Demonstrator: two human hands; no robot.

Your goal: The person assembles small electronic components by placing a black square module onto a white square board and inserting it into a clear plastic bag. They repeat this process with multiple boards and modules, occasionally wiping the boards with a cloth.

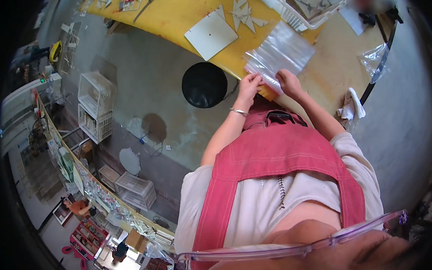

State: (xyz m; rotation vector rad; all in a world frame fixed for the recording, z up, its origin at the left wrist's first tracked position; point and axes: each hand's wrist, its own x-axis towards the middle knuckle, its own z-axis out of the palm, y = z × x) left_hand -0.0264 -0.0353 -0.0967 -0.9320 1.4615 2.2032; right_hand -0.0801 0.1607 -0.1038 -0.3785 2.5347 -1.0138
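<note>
A stack of clear plastic bags (287,48) lies on the yellow tabletop (171,25) at its near corner, with pinkish closure strips along the near edge. My left hand (250,87) is closed at the left end of that edge, thumb and fingers pinched on a bag. At the right end of the same edge, my right hand (289,83) is curled with its fingertips on the bag film. How many bags are between the fingers is too fine to make out. Left of the bags lies a square white board (211,36) with a small dark hole.
Thin white triangular pieces (242,16) lie beyond the board, near a white plastic basket (288,14). A round black stool (204,85) stands by the table's left edge. White gloves (352,107) hang at the right edge. Stacked crates (97,97) stand on the floor at left.
</note>
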